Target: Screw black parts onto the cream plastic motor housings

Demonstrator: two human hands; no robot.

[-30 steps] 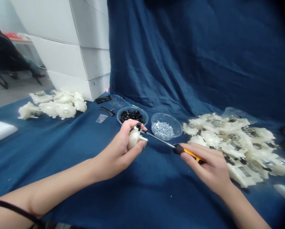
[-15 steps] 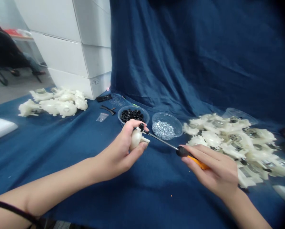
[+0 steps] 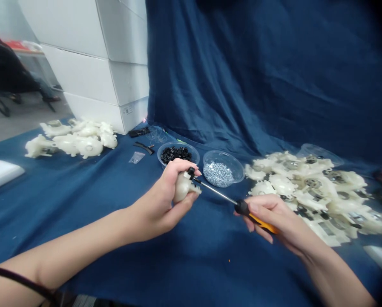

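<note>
One white part (image 3: 182, 188) sits gripped in the left hand (image 3: 160, 207), above the cloth (image 3: 178, 273) near two bowls (image 3: 237, 168); the right hand (image 3: 282, 217) grasps a screwdriver (image 3: 241, 207), its tip by the part's black piece (image 3: 191, 171).

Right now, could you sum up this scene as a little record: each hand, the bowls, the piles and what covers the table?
Left hand: holds a white plastic part, small black piece at its top
Right hand: holds a screwdriver, tip near the black piece; contact unclear
Left bowl: black pieces
Right bowl: silvery metal pieces
Left pile: white plastic parts, beside stacked white boxes
Right pile: more such parts
Cover: blue cloth
</note>
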